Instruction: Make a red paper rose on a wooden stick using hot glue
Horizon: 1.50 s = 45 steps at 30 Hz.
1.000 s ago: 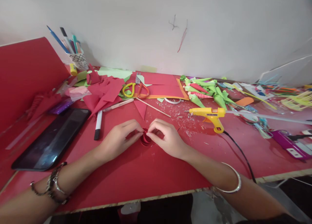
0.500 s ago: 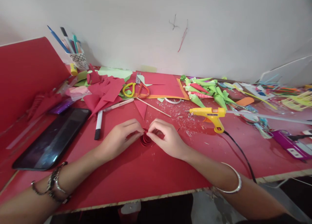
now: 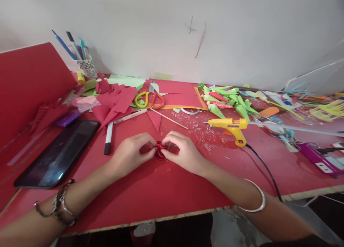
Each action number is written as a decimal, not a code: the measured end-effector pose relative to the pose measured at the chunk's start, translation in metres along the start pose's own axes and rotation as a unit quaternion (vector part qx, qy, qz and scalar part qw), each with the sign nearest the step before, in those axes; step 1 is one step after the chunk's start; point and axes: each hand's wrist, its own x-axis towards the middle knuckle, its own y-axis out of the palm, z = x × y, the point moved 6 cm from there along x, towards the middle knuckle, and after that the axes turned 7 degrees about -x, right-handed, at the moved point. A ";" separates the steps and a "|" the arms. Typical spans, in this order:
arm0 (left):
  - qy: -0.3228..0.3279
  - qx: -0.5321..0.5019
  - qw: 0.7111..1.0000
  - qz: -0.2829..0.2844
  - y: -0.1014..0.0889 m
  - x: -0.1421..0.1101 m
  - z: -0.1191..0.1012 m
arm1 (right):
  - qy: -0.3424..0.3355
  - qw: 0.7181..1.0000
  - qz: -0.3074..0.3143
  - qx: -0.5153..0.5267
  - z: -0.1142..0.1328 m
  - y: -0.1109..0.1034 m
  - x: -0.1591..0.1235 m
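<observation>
Between my two hands is a thin red coiled strip [image 3: 159,155], its loops hanging down close to the tabletop; whether it is paper or ribbon I cannot tell. The thumb and fingertips of my left hand [image 3: 131,152] pinch its left side. From the right, my right hand [image 3: 186,153] pinches the same strip with its fingertips. Just beyond my fingers lie a red paper triangle [image 3: 155,120] and a thin wooden stick [image 3: 170,119].
A yellow glue gun [image 3: 228,124] with a black cord lies right. Scissors [image 3: 156,99] and red paper pieces [image 3: 118,100] are behind my hands. Green paper cones [image 3: 227,96] are heaped back right. A phone [image 3: 57,152] and a marker [image 3: 108,137] lie left, a purple power strip [image 3: 317,159] far right.
My fingertips have shifted slightly on the red strip, and its coil looks a little turned between them. Both hands stay in nearly the same place.
</observation>
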 end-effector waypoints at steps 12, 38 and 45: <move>-0.014 0.009 1.000 -0.019 -0.001 0.000 -0.005 | -0.017 0.999 -0.028 -0.041 0.003 -0.004 0.000; 0.013 0.081 0.989 -0.120 -0.031 0.004 0.013 | -0.033 0.996 -0.053 -0.071 -0.002 -0.008 -0.002; -0.057 0.117 0.983 -0.132 -0.031 0.007 0.029 | -0.032 0.996 -0.059 -0.064 0.001 -0.012 -0.002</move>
